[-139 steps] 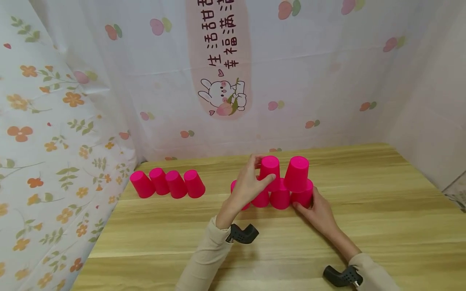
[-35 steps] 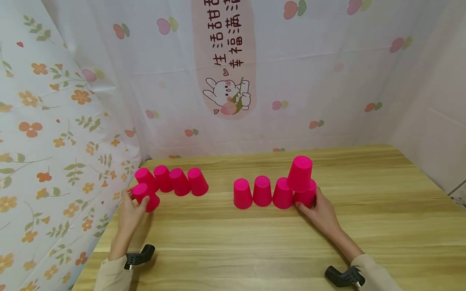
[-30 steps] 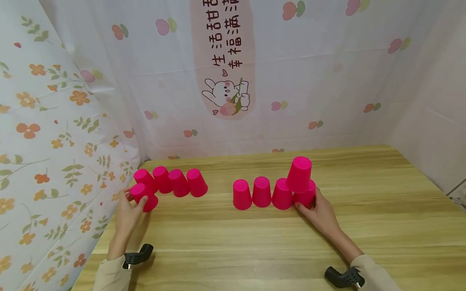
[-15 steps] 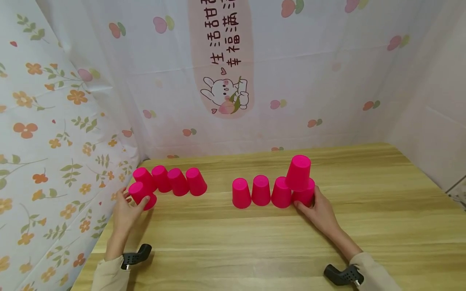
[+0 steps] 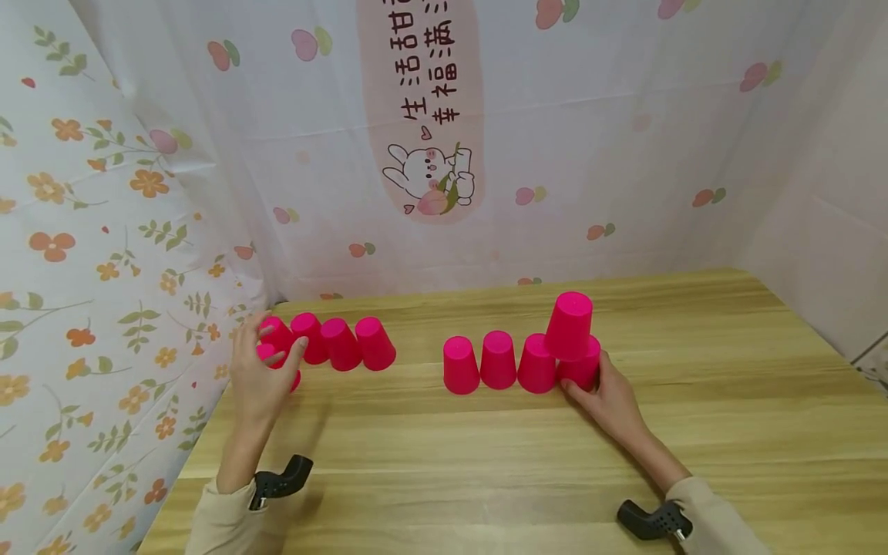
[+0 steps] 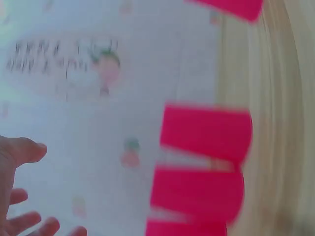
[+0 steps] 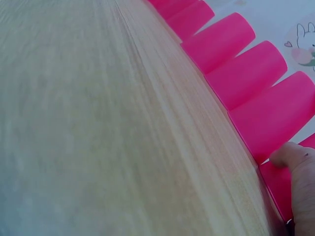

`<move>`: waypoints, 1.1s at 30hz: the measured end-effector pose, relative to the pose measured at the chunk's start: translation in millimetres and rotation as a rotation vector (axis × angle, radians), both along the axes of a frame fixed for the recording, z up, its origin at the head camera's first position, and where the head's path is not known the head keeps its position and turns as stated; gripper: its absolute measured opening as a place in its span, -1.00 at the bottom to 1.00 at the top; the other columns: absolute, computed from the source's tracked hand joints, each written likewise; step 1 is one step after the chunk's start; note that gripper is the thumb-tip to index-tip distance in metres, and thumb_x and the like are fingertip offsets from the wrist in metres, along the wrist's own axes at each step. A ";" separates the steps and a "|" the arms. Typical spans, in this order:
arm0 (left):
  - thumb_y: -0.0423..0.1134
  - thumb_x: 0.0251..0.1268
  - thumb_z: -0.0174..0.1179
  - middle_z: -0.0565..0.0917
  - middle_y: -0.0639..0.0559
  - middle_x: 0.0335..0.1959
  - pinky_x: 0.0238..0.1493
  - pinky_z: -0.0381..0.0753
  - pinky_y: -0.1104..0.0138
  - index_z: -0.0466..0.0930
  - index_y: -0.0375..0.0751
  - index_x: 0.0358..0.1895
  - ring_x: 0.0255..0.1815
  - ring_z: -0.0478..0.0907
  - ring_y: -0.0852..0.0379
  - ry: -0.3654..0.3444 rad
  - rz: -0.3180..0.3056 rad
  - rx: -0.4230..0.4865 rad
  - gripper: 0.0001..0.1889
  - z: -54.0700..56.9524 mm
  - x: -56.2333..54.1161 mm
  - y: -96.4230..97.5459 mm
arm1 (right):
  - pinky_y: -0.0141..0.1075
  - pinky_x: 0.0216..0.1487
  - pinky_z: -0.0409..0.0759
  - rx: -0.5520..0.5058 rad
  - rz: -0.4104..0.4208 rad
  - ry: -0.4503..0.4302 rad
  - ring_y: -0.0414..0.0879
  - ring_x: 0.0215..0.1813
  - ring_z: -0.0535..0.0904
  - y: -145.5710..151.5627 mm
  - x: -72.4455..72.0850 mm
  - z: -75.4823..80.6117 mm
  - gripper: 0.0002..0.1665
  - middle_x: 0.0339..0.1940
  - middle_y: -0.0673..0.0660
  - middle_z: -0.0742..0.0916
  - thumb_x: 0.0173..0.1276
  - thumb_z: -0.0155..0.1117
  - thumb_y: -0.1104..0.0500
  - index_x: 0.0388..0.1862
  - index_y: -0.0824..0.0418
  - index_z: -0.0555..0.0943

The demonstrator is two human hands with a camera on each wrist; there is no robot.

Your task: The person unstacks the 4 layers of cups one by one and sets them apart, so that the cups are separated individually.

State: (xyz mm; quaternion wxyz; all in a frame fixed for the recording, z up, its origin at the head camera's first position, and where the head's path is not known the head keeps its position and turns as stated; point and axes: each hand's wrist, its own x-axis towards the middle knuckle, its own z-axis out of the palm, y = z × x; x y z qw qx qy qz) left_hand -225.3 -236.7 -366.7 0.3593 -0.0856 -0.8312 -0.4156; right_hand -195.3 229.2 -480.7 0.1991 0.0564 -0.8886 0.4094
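Note:
In the head view my left hand (image 5: 264,385) is raised with its fingers spread, just in front of a pink cup (image 5: 296,381) that it mostly hides. That cup stands before the left end of a row of upside-down pink cups (image 5: 341,344). The left wrist view shows the same hand with nothing between thumb (image 6: 29,150) and fingers. On the right, my right hand (image 5: 613,397) grips the end cup (image 5: 581,368) of a second row, its thumb at the near side. One more cup (image 5: 570,327) sits upside down on top of that row's right end.
Further cups of the right row, such as the leftmost cup (image 5: 461,366), stand side by side on the wooden table (image 5: 444,470). A gap of table separates the two rows. A patterned curtain (image 5: 590,154) hangs behind, and a floral one (image 5: 104,308) borders the left.
Earlier the left hand held a cup on the right row's upper level. It carried that cup left, placed it before the left row, and has now released it and lifted. The right hand stays put.

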 end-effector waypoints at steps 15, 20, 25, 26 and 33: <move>-0.54 0.02 0.30 0.61 -0.18 -0.11 -0.23 0.63 0.07 0.55 -0.36 -0.04 -0.14 0.54 -0.09 0.033 -0.513 -0.056 -0.64 10.1 -7.3 123.7 | 0.01 -0.17 0.48 0.007 -0.003 -0.015 0.17 -0.14 0.54 -2.5 -3.3 0.0 -0.28 -0.11 0.35 0.60 0.11 0.40 0.22 0.18 0.42 0.28; -0.42 0.04 0.32 0.62 -0.10 -0.11 -0.13 0.60 0.12 0.54 -0.32 -0.02 -0.12 0.57 -0.01 -0.014 -0.584 -0.075 -0.63 12.5 -7.1 160.2 | 0.00 -0.17 0.48 0.013 -0.001 -0.011 0.16 -0.15 0.54 -1.9 -2.5 0.7 -0.27 -0.12 0.36 0.60 0.11 0.40 0.22 0.18 0.42 0.28; -0.28 0.07 0.34 0.57 -0.07 0.02 -0.05 0.56 0.18 0.36 -0.27 0.18 -0.01 0.54 0.04 -0.137 -0.625 -0.054 -0.42 14.2 -10.5 199.9 | 0.05 -0.16 0.48 0.008 -0.003 0.011 0.21 -0.14 0.54 0.4 -1.3 2.6 -0.26 -0.12 0.38 0.60 0.09 0.41 0.23 0.17 0.44 0.28; -0.25 0.08 0.34 0.55 -0.05 0.05 -0.03 0.55 0.19 0.31 -0.24 0.23 0.03 0.52 0.05 -0.171 -0.633 -0.031 -0.38 15.0 -11.5 207.9 | 0.05 -0.17 0.48 0.012 -0.004 0.015 0.21 -0.14 0.55 1.1 -1.3 2.6 -0.26 -0.13 0.38 0.60 0.09 0.42 0.23 0.17 0.43 0.28; -0.16 0.11 0.31 0.43 -0.01 0.20 0.08 0.47 0.24 0.15 -0.15 0.35 0.18 0.37 0.15 -0.319 -0.714 0.066 -0.26 11.0 -11.1 259.8 | -0.02 -0.23 0.49 0.020 0.004 0.030 0.13 -0.20 0.55 1.5 -2.4 1.8 -0.26 -0.15 0.33 0.61 0.07 0.43 0.24 0.17 0.41 0.29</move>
